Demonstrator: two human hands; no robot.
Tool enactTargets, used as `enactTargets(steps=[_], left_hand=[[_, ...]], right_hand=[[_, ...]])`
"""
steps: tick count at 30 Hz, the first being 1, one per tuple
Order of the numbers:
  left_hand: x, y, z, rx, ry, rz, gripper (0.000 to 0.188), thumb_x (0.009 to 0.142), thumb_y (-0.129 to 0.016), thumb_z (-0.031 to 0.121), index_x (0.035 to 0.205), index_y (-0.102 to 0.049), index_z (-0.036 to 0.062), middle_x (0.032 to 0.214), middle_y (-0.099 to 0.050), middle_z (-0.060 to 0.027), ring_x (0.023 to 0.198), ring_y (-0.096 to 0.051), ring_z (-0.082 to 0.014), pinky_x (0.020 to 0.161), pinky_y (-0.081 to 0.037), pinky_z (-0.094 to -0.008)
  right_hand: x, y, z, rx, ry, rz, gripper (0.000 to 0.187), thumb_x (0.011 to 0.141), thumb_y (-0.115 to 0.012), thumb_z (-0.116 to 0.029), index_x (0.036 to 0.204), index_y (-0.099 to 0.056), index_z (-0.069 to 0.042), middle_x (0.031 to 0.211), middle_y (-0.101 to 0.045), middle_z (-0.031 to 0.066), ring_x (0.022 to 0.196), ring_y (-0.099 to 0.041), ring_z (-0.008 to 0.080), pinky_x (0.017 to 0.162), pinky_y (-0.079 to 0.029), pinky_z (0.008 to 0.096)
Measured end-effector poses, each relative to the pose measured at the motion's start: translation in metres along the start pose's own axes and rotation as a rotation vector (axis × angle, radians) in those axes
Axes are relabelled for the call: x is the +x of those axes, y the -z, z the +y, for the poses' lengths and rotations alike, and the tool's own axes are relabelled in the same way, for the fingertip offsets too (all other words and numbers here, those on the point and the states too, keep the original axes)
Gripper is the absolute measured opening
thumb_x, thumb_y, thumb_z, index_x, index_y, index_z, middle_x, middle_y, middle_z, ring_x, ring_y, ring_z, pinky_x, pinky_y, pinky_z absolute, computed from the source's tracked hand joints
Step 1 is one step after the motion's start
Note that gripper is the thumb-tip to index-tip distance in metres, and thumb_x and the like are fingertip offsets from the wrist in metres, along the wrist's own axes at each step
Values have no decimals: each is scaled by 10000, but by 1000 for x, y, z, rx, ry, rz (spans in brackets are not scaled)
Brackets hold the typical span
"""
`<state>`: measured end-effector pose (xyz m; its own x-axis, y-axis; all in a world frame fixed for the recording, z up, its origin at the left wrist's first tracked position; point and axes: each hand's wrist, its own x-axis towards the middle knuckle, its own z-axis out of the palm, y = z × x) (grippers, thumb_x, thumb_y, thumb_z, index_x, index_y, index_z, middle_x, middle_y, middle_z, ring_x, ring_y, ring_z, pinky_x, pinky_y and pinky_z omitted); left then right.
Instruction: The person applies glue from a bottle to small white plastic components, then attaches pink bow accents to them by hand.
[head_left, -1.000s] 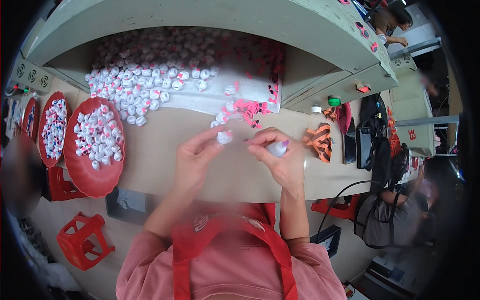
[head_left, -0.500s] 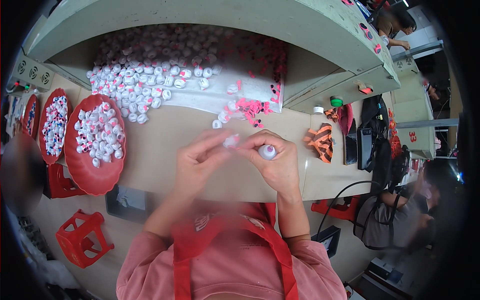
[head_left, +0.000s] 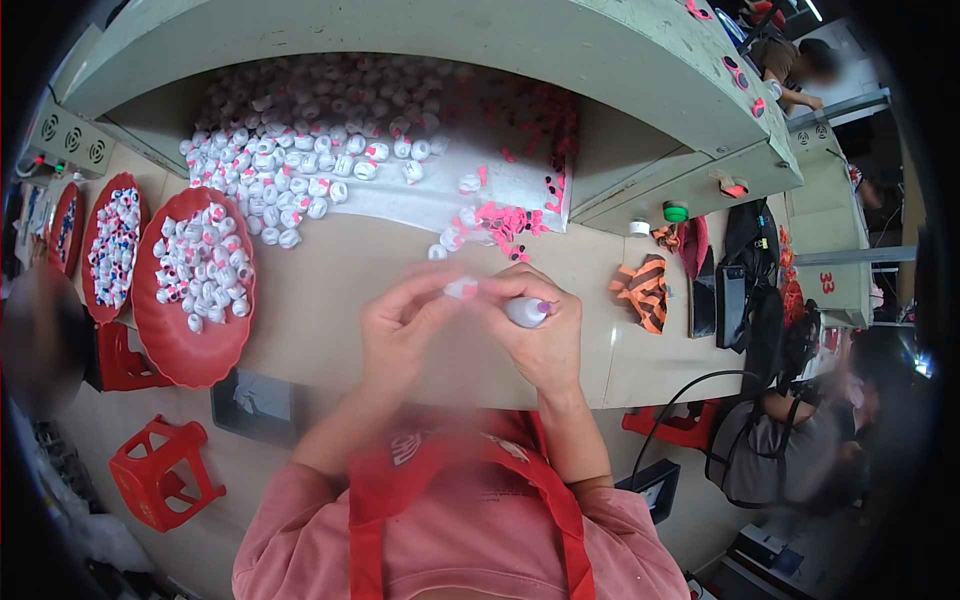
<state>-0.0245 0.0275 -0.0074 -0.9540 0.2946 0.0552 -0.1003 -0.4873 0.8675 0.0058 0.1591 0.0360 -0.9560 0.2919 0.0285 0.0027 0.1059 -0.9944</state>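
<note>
Between the fingertips of my left hand (head_left: 400, 318) is a small rounded white piece (head_left: 457, 289), blurred, with a pink part at its right side. My right hand (head_left: 548, 345) has a small white squeeze bottle (head_left: 524, 312) tucked in its curled fingers, its purple tip pointing right. The thumb and forefinger of that same hand meet the pink part of the white piece. Beyond my hands lies a pile of pink pieces with black spots (head_left: 508, 217). Farther back, a large heap of similar white pieces (head_left: 300, 160) is spread on a white sheet (head_left: 400, 203).
At the left, a red scalloped tray (head_left: 195, 360) holds several white-and-pink pieces, beside another red tray (head_left: 92, 285). A green shelf (head_left: 420, 35) overhangs the table's back. Orange-and-black cloth (head_left: 645, 292) and a dark phone (head_left: 731, 300) lie right. A red stool (head_left: 165, 470) stands lower left.
In my right hand the squeeze bottle has turned, so its purple tip now points right. My right fingertips have come in against the white piece, and its pink part shows more.
</note>
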Motion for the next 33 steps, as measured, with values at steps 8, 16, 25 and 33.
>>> enactTargets(steps=[8, 16, 25, 33], left_hand=[[1, 4, 8, -10, 103, -16, 241, 815, -540, -25, 1053, -572, -31, 996, -583, -70, 887, -562, -128, 771, -455, -240], [-5, 11, 13, 86, 176, 54, 245, 794, -551, -58, 1036, -582, -58, 952, -607, -94, 872, -567, -133, 785, -449, -240], [-17, 41, 21, 50, 238, 205, 267, 786, -573, -43, 1053, -576, -47, 952, -617, -113, 862, -583, -145, 781, -462, -257], [-28, 71, 23, -194, 200, 298, 258, 762, -581, -52, 1020, -578, -68, 921, -623, -132, 836, -603, -182, 752, -486, -281]], right_hand=[[-4, -7, 5, 31, -40, 2, 161, 705, -631, 59, 860, -607, 25, 770, -566, 9, 647, -500, 56, 575, -392, 171], [-8, -13, 19, 20, -13, -34, 135, 721, -638, 55, 841, -579, 42, 764, -554, 30, 644, -514, 71, 562, -410, 182], [-7, -49, 23, 38, -129, -89, 107, 735, -666, -34, 815, -609, 8, 753, -590, 15, 693, -535, 54, 623, -427, 199], [-7, -73, 25, 34, -168, -183, 106, 746, -644, -42, 843, -630, 0, 770, -610, 51, 705, -563, 95, 633, -451, 239]])
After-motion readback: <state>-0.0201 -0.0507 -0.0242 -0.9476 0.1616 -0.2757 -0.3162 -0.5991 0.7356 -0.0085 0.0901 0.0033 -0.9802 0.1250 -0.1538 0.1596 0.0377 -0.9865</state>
